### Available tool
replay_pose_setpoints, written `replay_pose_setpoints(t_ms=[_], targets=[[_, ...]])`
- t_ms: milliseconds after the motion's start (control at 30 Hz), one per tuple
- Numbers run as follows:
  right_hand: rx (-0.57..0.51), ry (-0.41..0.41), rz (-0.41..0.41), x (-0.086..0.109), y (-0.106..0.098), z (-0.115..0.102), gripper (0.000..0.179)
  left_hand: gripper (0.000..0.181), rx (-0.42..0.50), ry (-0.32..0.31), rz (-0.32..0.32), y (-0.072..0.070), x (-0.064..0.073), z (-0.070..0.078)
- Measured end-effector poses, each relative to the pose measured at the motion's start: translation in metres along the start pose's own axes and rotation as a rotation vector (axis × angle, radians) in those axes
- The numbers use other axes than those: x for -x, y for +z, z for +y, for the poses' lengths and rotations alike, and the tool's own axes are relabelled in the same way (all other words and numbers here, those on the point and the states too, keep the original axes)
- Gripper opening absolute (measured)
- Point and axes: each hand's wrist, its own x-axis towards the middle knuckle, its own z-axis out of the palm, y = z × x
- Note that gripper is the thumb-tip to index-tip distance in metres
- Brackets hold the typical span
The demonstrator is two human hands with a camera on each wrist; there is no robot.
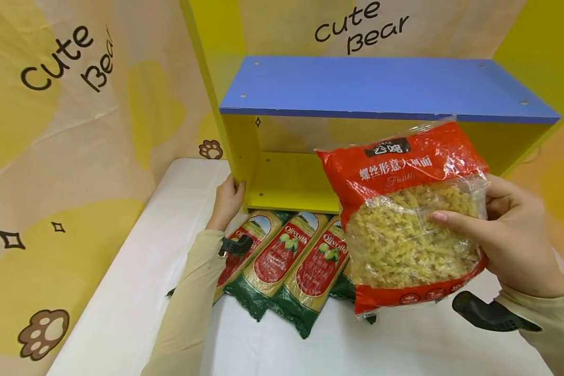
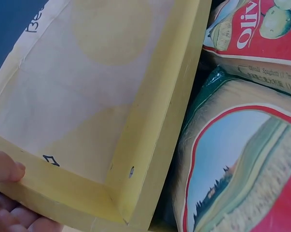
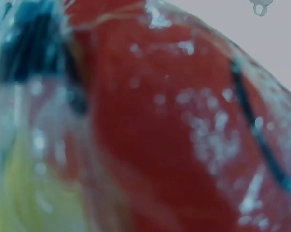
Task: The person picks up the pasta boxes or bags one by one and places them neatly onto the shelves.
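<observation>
My right hand (image 1: 517, 240) grips a red and clear bag of spiral pasta (image 1: 413, 235) by its right side, thumb across the front. The bag is held up in front of the shelf unit; its red plastic (image 3: 155, 121) fills the right wrist view, blurred. My left hand (image 1: 227, 201) holds the lower front edge of the yellow side panel (image 1: 237, 162), the thumb inside and the fingers outside, as the left wrist view also shows. Just right of that hand lie several spaghetti packs (image 1: 282, 250) with red labels and green ends, side by side; the bag hides part of them.
A blue shelf board (image 1: 380, 86) spans the yellow unit above its lower compartment (image 1: 291, 177). The packs lie on a white tabletop (image 1: 258, 350) against the unit's front edge. A patterned cloth (image 1: 75, 156) hangs at the left and behind.
</observation>
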Motion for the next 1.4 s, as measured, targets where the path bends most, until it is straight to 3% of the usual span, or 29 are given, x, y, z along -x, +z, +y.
replay_pose_setpoints(t_ms=[333, 800, 1000, 1200, 1400], targets=[[-0.113, -0.148, 0.053, -0.029, 0.026, -0.024, 0.044, 0.025, -0.008, 0.01, 0.003, 0.0, 0.002, 0.0], [-0.193, -0.203, 0.119, -0.09, 0.057, -0.044, 0.039, 0.024, -0.039, 0.012, 0.022, -0.001, 0.004, 0.0], [-0.25, -0.203, 0.085, -0.1, 0.058, -0.044, 0.036, 0.025, -0.027, 0.026, 0.101, 0.014, 0.026, 0.001], [-0.273, -0.172, 0.08, -0.122, 0.073, -0.045, 0.026, 0.024, -0.036, 0.03, 0.104, 0.014, 0.026, -0.002], [-0.283, -0.056, 0.077, -0.141, 0.084, -0.045, 0.032, 0.021, -0.03, 0.038, 0.101, 0.014, 0.026, -0.002]])
